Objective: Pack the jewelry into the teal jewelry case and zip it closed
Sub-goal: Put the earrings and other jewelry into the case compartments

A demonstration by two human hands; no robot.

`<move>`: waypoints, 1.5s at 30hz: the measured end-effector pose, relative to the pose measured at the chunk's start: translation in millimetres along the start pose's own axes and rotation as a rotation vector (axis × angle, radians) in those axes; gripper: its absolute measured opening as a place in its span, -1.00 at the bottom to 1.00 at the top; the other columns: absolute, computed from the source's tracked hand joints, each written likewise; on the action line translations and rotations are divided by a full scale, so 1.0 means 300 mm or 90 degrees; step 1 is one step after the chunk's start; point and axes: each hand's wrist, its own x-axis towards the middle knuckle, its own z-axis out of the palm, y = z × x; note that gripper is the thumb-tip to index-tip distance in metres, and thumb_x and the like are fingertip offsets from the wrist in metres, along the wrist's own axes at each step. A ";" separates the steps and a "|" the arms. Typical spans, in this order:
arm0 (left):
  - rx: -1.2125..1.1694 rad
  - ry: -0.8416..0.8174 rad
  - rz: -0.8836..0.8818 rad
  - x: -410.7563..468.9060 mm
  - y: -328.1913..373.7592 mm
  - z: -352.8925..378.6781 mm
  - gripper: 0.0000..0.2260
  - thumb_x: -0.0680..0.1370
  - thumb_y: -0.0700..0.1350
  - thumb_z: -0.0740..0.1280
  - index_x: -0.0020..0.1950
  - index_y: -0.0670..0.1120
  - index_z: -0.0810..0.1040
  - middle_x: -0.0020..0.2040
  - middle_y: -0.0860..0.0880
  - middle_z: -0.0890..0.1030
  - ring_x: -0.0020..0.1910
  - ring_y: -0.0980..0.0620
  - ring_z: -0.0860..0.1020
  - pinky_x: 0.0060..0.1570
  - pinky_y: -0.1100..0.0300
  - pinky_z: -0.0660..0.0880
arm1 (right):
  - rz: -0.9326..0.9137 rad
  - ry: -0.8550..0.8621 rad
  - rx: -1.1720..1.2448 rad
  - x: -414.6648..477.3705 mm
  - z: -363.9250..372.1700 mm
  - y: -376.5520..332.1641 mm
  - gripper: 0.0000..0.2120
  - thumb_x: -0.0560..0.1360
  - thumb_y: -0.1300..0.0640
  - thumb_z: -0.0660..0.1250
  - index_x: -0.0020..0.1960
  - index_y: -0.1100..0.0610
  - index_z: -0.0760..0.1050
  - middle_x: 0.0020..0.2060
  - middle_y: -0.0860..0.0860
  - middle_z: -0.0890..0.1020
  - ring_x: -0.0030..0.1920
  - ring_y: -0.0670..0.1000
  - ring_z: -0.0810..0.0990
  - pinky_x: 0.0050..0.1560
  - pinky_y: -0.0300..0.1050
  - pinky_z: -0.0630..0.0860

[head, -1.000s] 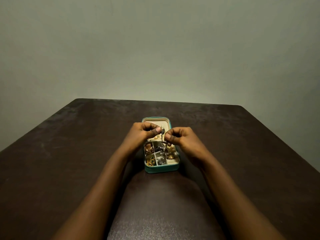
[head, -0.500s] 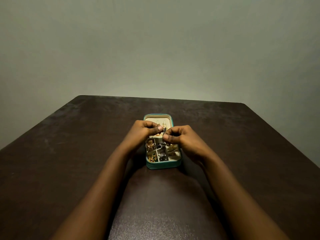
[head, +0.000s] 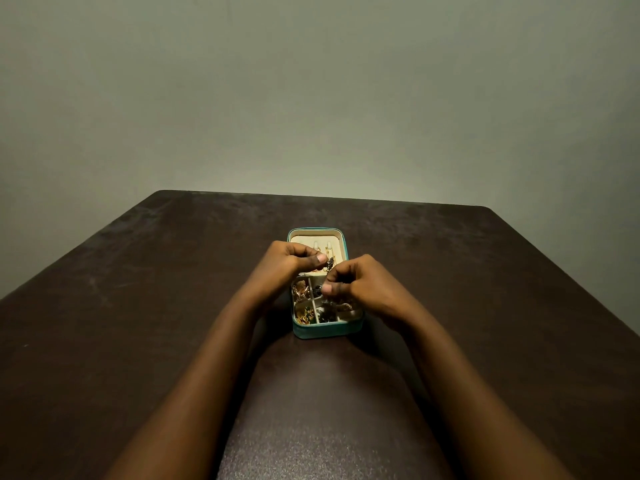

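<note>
The teal jewelry case [head: 325,331] lies open at the middle of the table, its cream lid [head: 317,234] folded back away from me. Its small compartments hold gold pieces [head: 300,293] and dark pieces [head: 325,315]. My left hand [head: 287,263] hovers over the hinge area, thumb and fingers pinched on a dark dangling jewelry piece [head: 330,262]. Just to its right and slightly nearer, my right hand [head: 360,284] is pinched on the lower end of what looks like the same piece, above the right compartments. The hands hide part of the case.
A dark brown table [head: 138,306] fills the lower view, with its far edge against a plain grey-green wall [head: 311,98]. Both of my forearms reach in from the bottom edge, on either side of the case.
My right hand has dropped lower over the compartments, away from my left hand, drawing the dark piece out between them. The view has shifted a little.
</note>
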 end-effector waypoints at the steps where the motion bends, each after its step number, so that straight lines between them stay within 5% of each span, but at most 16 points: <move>1: 0.002 0.001 0.002 0.000 0.000 -0.001 -0.88 0.49 -0.29 0.34 -0.24 -0.19 0.60 -0.20 -0.12 0.65 -0.17 0.04 0.60 -0.04 0.22 0.54 | -0.002 -0.001 -0.028 0.003 0.003 0.001 -0.90 0.43 0.23 0.41 -0.25 0.11 0.59 -0.29 0.03 0.63 -0.21 -0.03 0.60 -0.06 -0.06 0.56; 10: 0.008 -0.001 -0.006 0.004 -0.001 -0.004 -0.90 0.49 -0.28 0.35 -0.21 -0.20 0.61 -0.21 -0.10 0.65 -0.17 0.06 0.61 -0.01 0.21 0.52 | -0.003 0.002 -0.243 0.011 0.011 0.003 -0.82 0.39 0.13 0.46 -0.01 0.12 0.66 -0.02 0.05 0.66 -0.07 -0.06 0.55 -0.09 -0.19 0.48; 16: 0.025 -0.004 -0.039 0.000 0.001 -0.005 -0.94 0.47 -0.32 0.36 -0.16 -0.29 0.62 -0.16 -0.15 0.66 -0.17 0.04 0.62 -0.15 0.33 0.56 | 0.037 0.070 -0.073 0.017 -0.020 0.014 -0.86 0.39 0.28 0.43 -0.04 0.21 0.66 -0.12 0.12 0.67 -0.06 0.06 0.62 0.08 0.05 0.58; 21: 0.062 -0.026 -0.046 -0.002 0.006 -0.005 -0.96 0.46 -0.30 0.38 -0.16 -0.25 0.64 -0.14 -0.13 0.67 -0.18 0.13 0.62 -0.18 0.43 0.54 | 0.080 0.199 0.013 0.017 -0.055 0.024 -0.88 0.43 0.30 0.39 -0.05 0.29 0.64 -0.10 0.14 0.68 -0.09 -0.04 0.57 -0.06 -0.13 0.49; 28: 0.131 -0.064 -0.070 -0.004 0.003 -0.005 -0.96 0.45 -0.29 0.39 -0.15 -0.24 0.65 -0.16 -0.08 0.67 -0.11 0.12 0.59 0.00 0.32 0.46 | 0.119 0.263 0.087 0.023 -0.072 0.032 -0.89 0.44 0.35 0.36 -0.06 0.33 0.63 -0.11 0.17 0.66 -0.13 -0.06 0.54 -0.02 -0.16 0.45; 36: 0.214 -0.047 -0.082 0.005 -0.012 -0.013 -0.98 0.43 -0.21 0.44 -0.18 -0.12 0.68 -0.10 -0.06 0.68 0.04 0.04 0.59 0.24 0.01 0.45 | 0.122 0.261 0.108 0.019 -0.072 0.026 -0.87 0.45 0.35 0.35 -0.03 0.34 0.62 -0.09 0.17 0.66 -0.19 -0.12 0.52 -0.22 -0.36 0.41; 40: 0.284 -0.047 -0.091 0.014 -0.026 -0.022 -0.88 0.38 -0.11 0.49 -0.36 0.04 0.68 -0.18 0.08 0.67 0.06 0.07 0.57 0.25 -0.05 0.43 | 0.123 0.254 0.099 0.016 -0.071 0.023 -0.86 0.45 0.34 0.35 -0.02 0.32 0.62 -0.07 0.16 0.66 -0.20 -0.15 0.51 -0.23 -0.37 0.40; 45: 0.368 -0.072 -0.089 0.021 -0.026 -0.025 -0.89 0.37 -0.07 0.50 -0.35 0.07 0.67 -0.26 0.18 0.63 0.08 0.07 0.53 0.23 -0.02 0.40 | 0.120 0.250 0.095 0.011 -0.073 0.017 -0.84 0.46 0.33 0.34 0.02 0.32 0.61 -0.03 0.17 0.66 -0.24 -0.19 0.49 -0.29 -0.40 0.35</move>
